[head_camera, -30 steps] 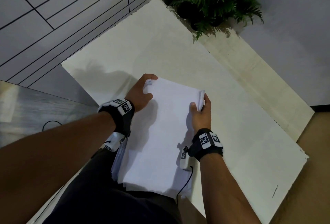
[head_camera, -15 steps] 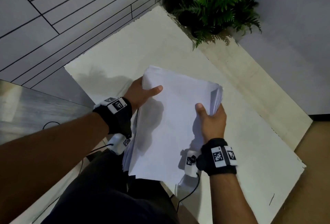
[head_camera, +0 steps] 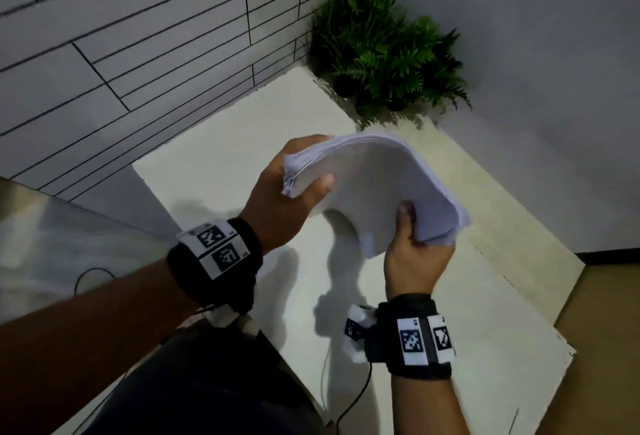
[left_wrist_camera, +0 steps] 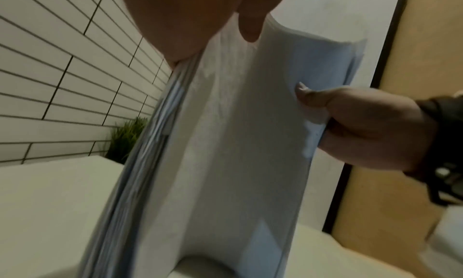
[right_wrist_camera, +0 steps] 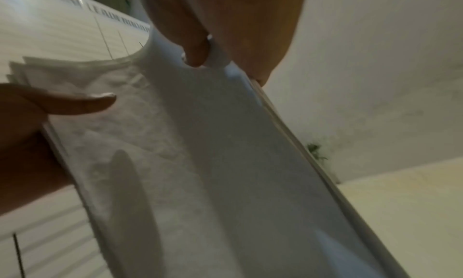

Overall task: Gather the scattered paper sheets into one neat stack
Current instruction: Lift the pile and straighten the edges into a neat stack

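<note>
A thick stack of white paper sheets (head_camera: 374, 185) stands on edge above the white table (head_camera: 214, 171), bowed between my two hands. My left hand (head_camera: 298, 188) grips its left edge, thumb on the near face and fingers behind. My right hand (head_camera: 415, 237) grips the right edge the same way. In the left wrist view the paper stack (left_wrist_camera: 225, 143) hangs down toward the table, with the right hand (left_wrist_camera: 360, 124) pinching its far edge. The right wrist view shows the paper stack (right_wrist_camera: 200, 153) curved, its left edge slightly fanned.
A green potted plant (head_camera: 381, 53) stands at the table's far corner, by a tiled wall (head_camera: 138, 53) on the left and a plain wall (head_camera: 536, 88) on the right. A thin cable (head_camera: 353, 396) hangs from my right wrist.
The stack has been lifted off the table and tipped from lying flat to standing on edge, bending between both hands. Both hands rose and moved away from my body.
</note>
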`<state>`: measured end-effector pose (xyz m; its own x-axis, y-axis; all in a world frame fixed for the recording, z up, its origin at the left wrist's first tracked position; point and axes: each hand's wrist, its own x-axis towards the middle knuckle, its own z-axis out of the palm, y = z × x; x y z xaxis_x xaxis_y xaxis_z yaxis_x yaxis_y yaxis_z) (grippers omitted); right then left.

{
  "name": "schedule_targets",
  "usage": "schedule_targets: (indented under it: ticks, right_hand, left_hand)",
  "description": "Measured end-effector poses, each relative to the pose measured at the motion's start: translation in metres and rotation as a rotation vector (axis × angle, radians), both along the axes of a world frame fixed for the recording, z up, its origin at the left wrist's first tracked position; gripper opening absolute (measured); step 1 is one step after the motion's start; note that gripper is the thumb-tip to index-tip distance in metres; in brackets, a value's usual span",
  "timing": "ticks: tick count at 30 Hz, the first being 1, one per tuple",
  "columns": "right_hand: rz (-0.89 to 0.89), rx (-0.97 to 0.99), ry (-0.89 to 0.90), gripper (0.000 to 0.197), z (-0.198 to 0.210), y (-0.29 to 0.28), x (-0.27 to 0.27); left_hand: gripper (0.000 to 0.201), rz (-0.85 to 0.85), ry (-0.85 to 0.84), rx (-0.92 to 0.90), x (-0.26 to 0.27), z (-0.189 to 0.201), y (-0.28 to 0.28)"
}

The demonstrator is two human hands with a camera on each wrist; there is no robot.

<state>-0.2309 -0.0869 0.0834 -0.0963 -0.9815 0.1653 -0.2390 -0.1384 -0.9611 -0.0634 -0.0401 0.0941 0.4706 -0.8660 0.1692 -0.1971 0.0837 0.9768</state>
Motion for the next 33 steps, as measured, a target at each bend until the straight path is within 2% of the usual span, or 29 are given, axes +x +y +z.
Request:
schedule_targets:
  ticks: [1,3,4,6,8,11,14,17,19,20,22,23,25,30,33]
  right_hand:
    - [0.024,0.047,0.024,0.023,-0.008,0.000,-0.002]
    - [0.056,0.108,0.049,0.041,-0.015,-0.004,-0.007]
    - [0.067,0.102,0.038,0.047,-0.012,-0.008,-0.009]
    - [0.095,0.019,0.000,0.042,0.002,-0.017,-0.013]
    - [0.117,-0.056,-0.039,0.037,0.015,-0.024,-0.017]
    - [0.125,-0.081,-0.120,0.052,0.029,-0.024,-0.014]
    - [0.122,-0.070,-0.155,0.066,0.027,-0.024,-0.010]
    - [0.145,-0.090,-0.198,0.060,0.029,-0.026,-0.005]
    - [0.159,-0.084,-0.295,0.060,0.031,-0.028,-0.002]
    - [0.159,-0.091,-0.317,0.055,0.031,-0.029,-0.002]
    - [0.120,-0.102,-0.219,0.030,0.033,-0.031,0.001]
    - [0.095,-0.092,-0.171,0.026,0.033,-0.033,0.002]
    - [0.048,-0.063,-0.157,0.026,0.035,-0.037,0.004]
    - [0.028,-0.144,-0.146,0.035,0.035,-0.038,0.005]
    - [-0.052,-0.067,-0.168,0.027,0.036,-0.040,0.008]
  left_hand:
    - [0.053,-0.009,0.045,-0.013,-0.001,-0.005,0.002]
    - [0.069,-0.007,0.081,-0.077,-0.002,-0.009,0.005]
    - [0.073,0.012,0.029,-0.122,-0.001,-0.009,0.004]
    - [0.072,0.058,-0.115,-0.209,0.004,-0.003,-0.001]
    - [0.059,0.093,-0.212,-0.279,0.011,0.008,-0.012]
    - [0.028,0.005,-0.290,-0.362,0.019,0.010,-0.022]
    - [0.017,-0.004,-0.221,-0.315,0.026,0.011,-0.023]
    - [0.014,0.019,-0.164,-0.300,0.027,0.015,-0.020]
    - [0.015,0.013,-0.141,-0.297,0.028,0.016,-0.019]
    - [0.019,0.013,-0.128,-0.293,0.028,0.017,-0.018]
    - [0.026,0.006,-0.109,-0.288,0.027,0.015,-0.017]
    - [0.028,-0.004,-0.105,-0.286,0.027,0.015,-0.017]
    - [0.030,-0.017,-0.103,-0.280,0.028,0.014,-0.018]
    - [0.036,-0.041,-0.089,-0.272,0.029,0.014,-0.021]
    - [0.038,-0.046,-0.095,-0.275,0.030,0.015,-0.021]
